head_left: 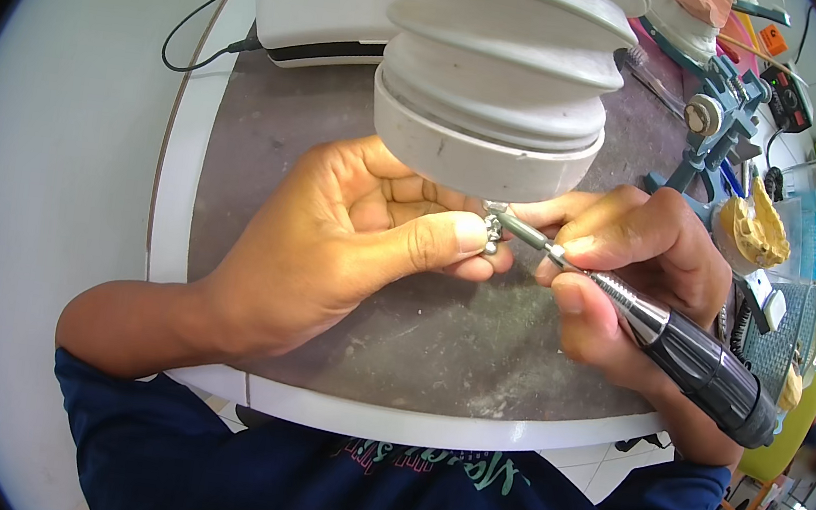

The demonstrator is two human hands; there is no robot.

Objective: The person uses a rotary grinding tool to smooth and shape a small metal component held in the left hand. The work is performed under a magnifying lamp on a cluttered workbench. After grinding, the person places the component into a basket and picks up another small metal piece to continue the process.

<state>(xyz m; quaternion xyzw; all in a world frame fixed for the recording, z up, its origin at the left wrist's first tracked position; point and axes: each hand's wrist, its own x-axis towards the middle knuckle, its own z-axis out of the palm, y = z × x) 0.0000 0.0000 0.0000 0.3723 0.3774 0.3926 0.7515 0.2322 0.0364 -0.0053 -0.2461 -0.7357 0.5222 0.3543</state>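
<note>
Between the thumb and fingers of my left hand is a small shiny metal dental piece made of rounded, tooth-like lumps. My right hand grips a black and silver rotary handpiece like a pen, its rear end slanting down to the right. A grey-green tapered bit sticks out of the handpiece and meets the metal piece, or lies very close to it. Both hands are raised over the bench, right below the mouth of a white ribbed suction hose. My left fingertips are partly hidden behind the piece.
The dark bench top has pale dust and a white rim. A white machine with a black cable stands at the back left. At the right are a blue-grey articulator, a yellowish dental cast and a teal basket.
</note>
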